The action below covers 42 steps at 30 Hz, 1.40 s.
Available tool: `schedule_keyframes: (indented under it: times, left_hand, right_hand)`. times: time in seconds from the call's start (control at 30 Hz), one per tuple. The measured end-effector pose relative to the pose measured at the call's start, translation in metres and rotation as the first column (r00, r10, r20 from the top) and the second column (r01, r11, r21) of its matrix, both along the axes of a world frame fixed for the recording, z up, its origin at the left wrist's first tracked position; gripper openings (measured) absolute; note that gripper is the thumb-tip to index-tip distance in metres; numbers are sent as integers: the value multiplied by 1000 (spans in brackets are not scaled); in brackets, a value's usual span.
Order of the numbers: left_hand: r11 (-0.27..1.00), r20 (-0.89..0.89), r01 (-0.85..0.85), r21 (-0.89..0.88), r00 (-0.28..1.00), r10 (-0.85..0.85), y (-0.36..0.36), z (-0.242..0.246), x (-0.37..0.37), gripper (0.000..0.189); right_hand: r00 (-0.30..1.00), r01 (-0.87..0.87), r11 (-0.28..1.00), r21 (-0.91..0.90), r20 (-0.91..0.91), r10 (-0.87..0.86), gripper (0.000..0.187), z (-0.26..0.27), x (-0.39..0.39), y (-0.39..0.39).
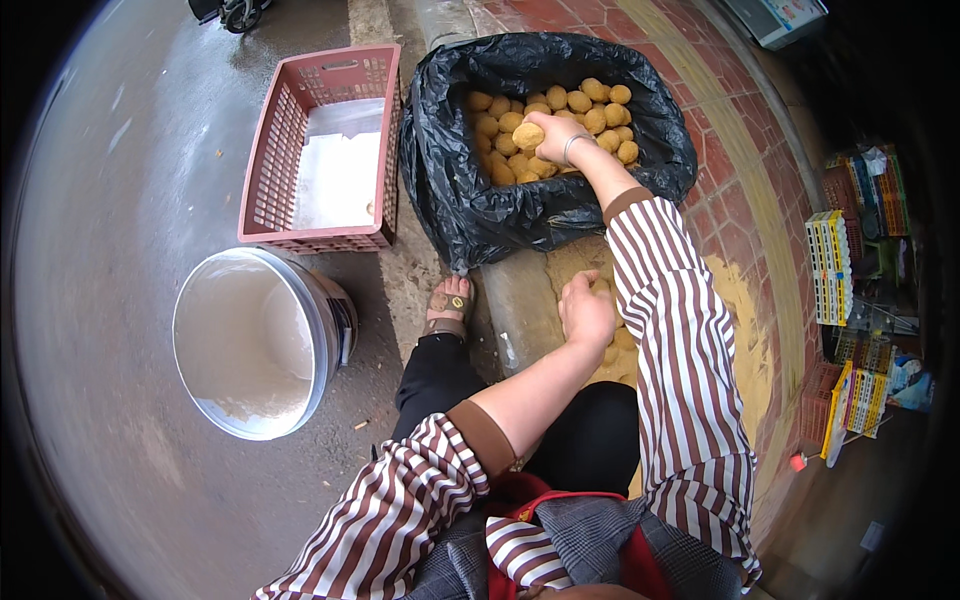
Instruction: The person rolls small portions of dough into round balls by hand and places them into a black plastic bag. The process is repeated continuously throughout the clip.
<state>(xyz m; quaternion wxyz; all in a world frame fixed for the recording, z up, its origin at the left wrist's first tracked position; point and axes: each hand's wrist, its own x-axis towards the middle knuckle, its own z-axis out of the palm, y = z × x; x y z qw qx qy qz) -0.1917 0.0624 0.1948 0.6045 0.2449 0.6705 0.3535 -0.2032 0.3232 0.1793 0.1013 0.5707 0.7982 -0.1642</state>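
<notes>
My right hand (553, 136) is over a container lined with a black plastic bag (450, 180) and grips a round, yellow-brown coated ball (529, 136). Below it in the lined container lie several more such balls (592, 89), egg-sized and rough on the outside. Lower down, my left hand (586, 309) is at a pile of yellow-brown powder, its fingers curled around a similar coated ball that is mostly hidden. More coated balls (619, 341) lie in the powder beside that hand, partly covered by my right sleeve.
A pink plastic crate (259, 142) with white sheets inside stands left of the lined container. Nearer is a white bucket (244, 345) with residue on its inner wall. A stone kerb (517, 300) runs between wet asphalt and red paving. Stacked crates and trays (829, 266) stand at the far right.
</notes>
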Motion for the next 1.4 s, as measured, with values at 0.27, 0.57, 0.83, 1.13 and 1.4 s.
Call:
schedule_keyframes:
  times: [0.27, 0.57, 0.83, 1.13, 1.4]
  left_hand:
    - [995, 555, 20, -100, 831, 39, -29, -58, 26, 60]
    - [979, 375, 199, 48, 905, -202, -37, -39, 47, 52]
    - [931, 595, 267, 249, 717, -364, -57, -33, 77, 47]
    - [960, 124, 245, 139, 957, -262, -38, -2, 89, 24]
    - [984, 417, 154, 93, 891, -178, -35, -10, 112, 16]
  right_hand:
    - [949, -52, 994, -94, 304, 79, 56, -42, -37, 13]
    - [834, 310, 756, -577, -216, -507, 27, -36, -14, 18]
    - [955, 94, 964, -247, -253, -158, 31, -51, -38, -14]
    - [521, 554, 830, 67, -805, -283, 12, 31, 221, -147]
    - [-71, 955, 135, -266, -642, -764, 33, -107, 399, -440]
